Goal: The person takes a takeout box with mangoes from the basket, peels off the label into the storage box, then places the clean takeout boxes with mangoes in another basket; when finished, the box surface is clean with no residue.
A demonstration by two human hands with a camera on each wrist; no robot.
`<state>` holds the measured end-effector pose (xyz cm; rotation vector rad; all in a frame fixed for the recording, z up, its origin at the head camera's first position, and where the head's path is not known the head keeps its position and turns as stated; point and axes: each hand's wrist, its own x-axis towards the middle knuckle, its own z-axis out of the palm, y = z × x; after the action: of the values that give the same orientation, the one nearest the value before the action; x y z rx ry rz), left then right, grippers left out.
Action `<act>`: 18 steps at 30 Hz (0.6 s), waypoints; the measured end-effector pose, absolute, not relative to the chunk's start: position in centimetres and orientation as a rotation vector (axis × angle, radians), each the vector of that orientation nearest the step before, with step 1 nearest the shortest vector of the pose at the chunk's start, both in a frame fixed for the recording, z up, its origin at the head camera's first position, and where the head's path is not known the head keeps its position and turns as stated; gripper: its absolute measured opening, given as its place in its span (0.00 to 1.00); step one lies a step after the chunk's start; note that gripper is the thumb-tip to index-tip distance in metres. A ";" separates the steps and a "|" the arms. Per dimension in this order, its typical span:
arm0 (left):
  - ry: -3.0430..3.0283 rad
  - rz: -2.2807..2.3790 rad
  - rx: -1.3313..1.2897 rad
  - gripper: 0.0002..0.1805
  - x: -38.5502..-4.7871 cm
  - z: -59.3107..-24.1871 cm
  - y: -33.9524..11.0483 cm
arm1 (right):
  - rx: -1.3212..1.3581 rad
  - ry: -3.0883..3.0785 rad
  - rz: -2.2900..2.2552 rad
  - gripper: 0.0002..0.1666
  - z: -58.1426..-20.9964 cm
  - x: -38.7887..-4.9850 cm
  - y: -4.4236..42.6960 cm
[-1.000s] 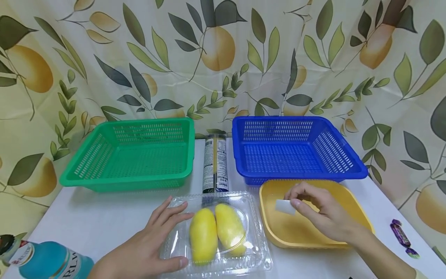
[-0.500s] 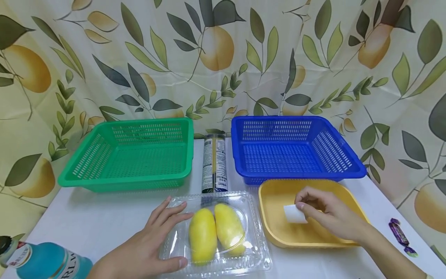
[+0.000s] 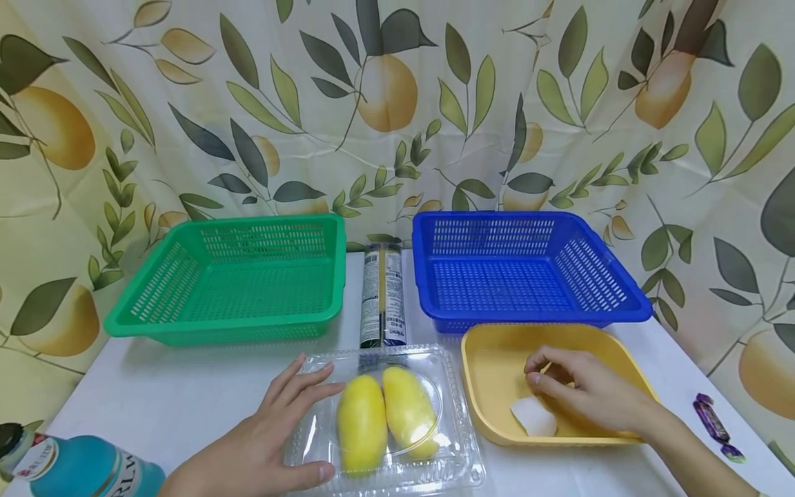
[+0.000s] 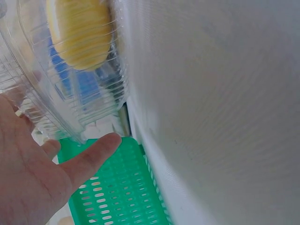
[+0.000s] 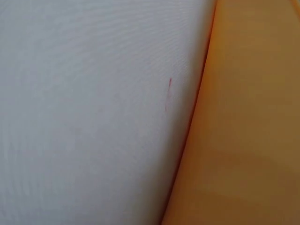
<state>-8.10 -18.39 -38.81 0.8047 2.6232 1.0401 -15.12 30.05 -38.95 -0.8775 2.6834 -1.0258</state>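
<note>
Two yellow mangoes [image 3: 362, 424] lie side by side inside a closed clear plastic box [image 3: 456, 452]. My left hand [image 3: 257, 438] rests with spread, straight fingers on the box's left side; the left wrist view also shows this hand [image 4: 37, 178] beside the ribbed box wall [image 4: 101, 110]. Over the yellow tray [image 3: 497, 338], my right hand [image 3: 586, 390] has loosely bent fingers and nothing visible in them. Just below its fingertips is a small white piece [image 3: 534, 417], slightly curled, within the tray. The right wrist view shows only the tray's side [image 5: 243, 117] and white cloth.
A green basket [image 3: 267, 290] stands at the back left, a blue basket [image 3: 497, 283] behind the tray. Between them is a printed cylinder [image 3: 383, 297]. A teal bottle [image 3: 93, 466] is at the lower left, a purple-wrapped candy [image 3: 711, 419] at the right.
My right hand has let go of the white piece, which has dropped lower into the yellow tray. Earlier that hand shifted slightly right. My left hand has stayed on the box.
</note>
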 end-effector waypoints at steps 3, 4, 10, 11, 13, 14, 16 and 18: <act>2.621 1.045 0.808 0.41 -8.1 -38.8 -18.4 | -0.909 2.746 -0.976 0.06 -39.1 -15.1 30.0; 2.619 1.045 0.806 0.41 -8.1 -38.8 -18.4 | -0.921 2.755 -0.974 0.06 -39.2 -15.1 30.0; 2.610 1.033 0.772 0.42 -8.1 -38.7 -18.3 | -0.971 2.789 -0.962 0.08 -38.9 -14.8 29.4; 2.610 1.032 0.769 0.42 -8.1 -38.6 -18.3 | -0.974 2.796 -0.957 0.08 -38.9 -14.8 29.3; 2.608 1.034 0.764 0.42 -8.1 -38.7 -18.2 | -0.986 2.807 -0.965 0.09 -38.8 -14.6 29.0; 2.608 1.034 0.765 0.42 -8.1 -38.7 -18.2 | -0.991 2.817 -0.973 0.10 -38.7 -14.6 28.8; 2.612 1.034 0.770 0.41 -8.1 -38.7 -18.3 | -1.009 2.831 -0.994 0.11 -38.6 -14.4 28.5; 2.625 1.027 0.780 0.41 -8.1 -38.8 -18.3 | -1.040 2.837 -1.028 0.12 -38.5 -14.3 28.1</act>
<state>-8.12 -18.29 -38.77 0.7800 2.6251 1.0268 -14.31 28.14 -38.52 -1.0396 2.8375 -1.0277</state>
